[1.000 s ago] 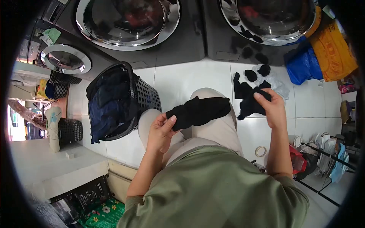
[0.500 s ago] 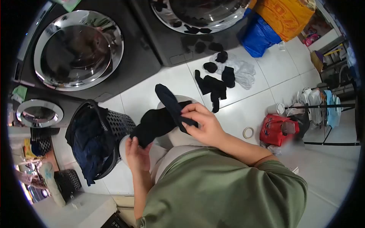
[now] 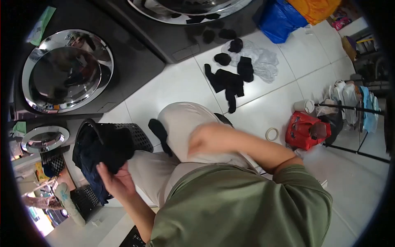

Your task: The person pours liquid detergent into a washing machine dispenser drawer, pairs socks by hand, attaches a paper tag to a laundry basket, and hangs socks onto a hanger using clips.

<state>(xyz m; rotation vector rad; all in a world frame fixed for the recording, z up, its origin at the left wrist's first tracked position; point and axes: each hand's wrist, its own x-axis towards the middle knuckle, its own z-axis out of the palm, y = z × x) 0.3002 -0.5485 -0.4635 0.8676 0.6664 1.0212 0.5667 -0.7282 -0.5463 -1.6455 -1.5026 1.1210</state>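
Observation:
My left hand (image 3: 118, 181) is at the near side of the laundry basket (image 3: 142, 138), its thumb and fingers around the lower edge of a black piece of cloth (image 3: 118, 146). That cloth lies against the dark clothes (image 3: 88, 154) heaped in the basket. My right hand (image 3: 201, 140) is smeared by motion above my right thigh, and its fingers cannot be made out. A black sock (image 3: 159, 132) rests between my knees, apart from both hands.
Several black socks (image 3: 230, 82) lie on the white tiles beside a crumpled translucent bag (image 3: 261, 61). Dark front-loading machines (image 3: 140, 61) stand ahead. A tape roll (image 3: 272, 133), a red bag (image 3: 304, 129) and a white cup (image 3: 304, 106) are at the right.
My left hand has moved left to the basket with black cloth. My right hand has let go of the dark sock and shifted slightly down. A black sock now shows between my knees.

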